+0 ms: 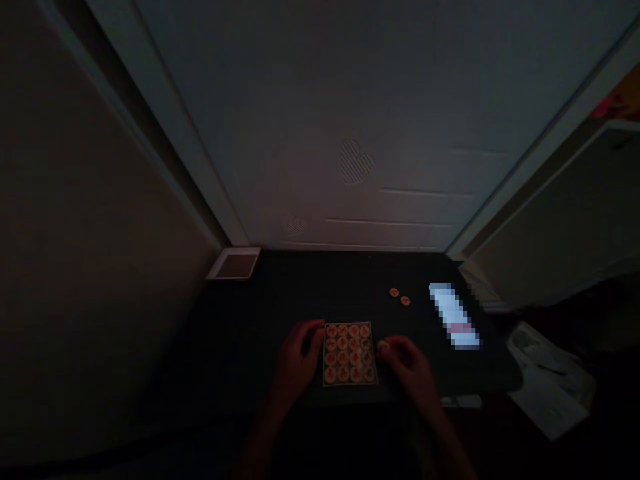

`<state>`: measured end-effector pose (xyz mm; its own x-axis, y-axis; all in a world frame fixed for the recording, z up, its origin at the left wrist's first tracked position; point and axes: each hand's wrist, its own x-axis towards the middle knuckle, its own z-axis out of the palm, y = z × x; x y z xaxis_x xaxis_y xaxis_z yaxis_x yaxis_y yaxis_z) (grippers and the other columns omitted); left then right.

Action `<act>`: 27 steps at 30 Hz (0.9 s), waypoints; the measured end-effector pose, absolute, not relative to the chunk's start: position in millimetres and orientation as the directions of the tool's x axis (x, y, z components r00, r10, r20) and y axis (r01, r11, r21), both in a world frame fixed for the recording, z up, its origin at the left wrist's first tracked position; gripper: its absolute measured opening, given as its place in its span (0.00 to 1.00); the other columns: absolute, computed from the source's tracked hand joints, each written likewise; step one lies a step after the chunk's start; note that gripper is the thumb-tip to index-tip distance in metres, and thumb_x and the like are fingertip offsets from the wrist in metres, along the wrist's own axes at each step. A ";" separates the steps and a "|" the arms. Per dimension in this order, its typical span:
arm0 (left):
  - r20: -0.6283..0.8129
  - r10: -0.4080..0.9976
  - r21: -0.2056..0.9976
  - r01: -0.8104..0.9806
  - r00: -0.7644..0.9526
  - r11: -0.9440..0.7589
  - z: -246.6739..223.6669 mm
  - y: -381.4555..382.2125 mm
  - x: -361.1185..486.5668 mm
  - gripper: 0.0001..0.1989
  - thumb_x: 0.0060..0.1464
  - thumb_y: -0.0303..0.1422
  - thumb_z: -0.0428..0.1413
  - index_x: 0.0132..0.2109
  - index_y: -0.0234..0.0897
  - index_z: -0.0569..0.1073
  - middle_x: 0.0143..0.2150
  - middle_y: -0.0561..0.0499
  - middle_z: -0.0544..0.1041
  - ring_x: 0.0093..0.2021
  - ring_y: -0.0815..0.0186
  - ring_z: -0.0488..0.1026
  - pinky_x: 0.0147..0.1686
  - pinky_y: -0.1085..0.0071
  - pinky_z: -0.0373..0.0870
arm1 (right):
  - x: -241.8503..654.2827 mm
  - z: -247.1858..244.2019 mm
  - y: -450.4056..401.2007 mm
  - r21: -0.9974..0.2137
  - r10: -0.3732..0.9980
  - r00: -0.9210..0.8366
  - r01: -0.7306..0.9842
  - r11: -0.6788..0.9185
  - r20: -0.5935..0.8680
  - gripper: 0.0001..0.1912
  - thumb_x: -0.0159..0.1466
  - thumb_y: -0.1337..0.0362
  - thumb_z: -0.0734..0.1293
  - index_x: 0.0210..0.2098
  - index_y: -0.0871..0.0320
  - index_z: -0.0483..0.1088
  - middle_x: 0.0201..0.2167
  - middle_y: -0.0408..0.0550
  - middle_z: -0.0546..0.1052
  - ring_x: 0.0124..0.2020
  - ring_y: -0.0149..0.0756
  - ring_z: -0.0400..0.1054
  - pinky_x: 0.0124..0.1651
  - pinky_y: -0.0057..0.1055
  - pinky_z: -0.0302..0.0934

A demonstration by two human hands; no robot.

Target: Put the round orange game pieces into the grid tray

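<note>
A shallow square box [350,385] of round Chinese chess pieces lies on the dark table, its pieces set in rows. Most show red characters; several along the right side look darker. My left hand [299,357] is curled at the box's left edge, thumb and fingertips against its upper left corner. Just right of the box, my right hand [407,360] pinches a single chess piece [383,345] between thumb and fingers. Two loose pieces, one chess piece [394,292] and another chess piece [405,301], lie farther back on the table.
A lit phone-like screen [454,317], blurred out, lies on the table's right. An open shallow tray or box lid [235,265] sits at the back left corner. A pale panel with heart patterns [356,162] rises behind the table [320,280]. Papers [550,380] lie lower right.
</note>
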<state>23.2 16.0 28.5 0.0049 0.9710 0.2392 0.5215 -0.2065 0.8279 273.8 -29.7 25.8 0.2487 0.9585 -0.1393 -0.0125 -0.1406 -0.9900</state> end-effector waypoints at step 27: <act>0.264 0.963 0.798 0.547 0.063 -0.254 21.0 19.9 23.1 0.13 0.65 0.37 0.54 0.55 0.43 0.73 0.53 0.46 0.76 0.53 0.57 0.75 0.53 0.56 0.74 | 265.8 24.7 -20.7 -0.972 0.931 0.280 -0.073 -0.223 -0.235 0.28 0.56 0.44 0.75 0.48 0.56 0.77 0.34 0.49 0.83 0.36 0.44 0.78 0.39 0.35 0.72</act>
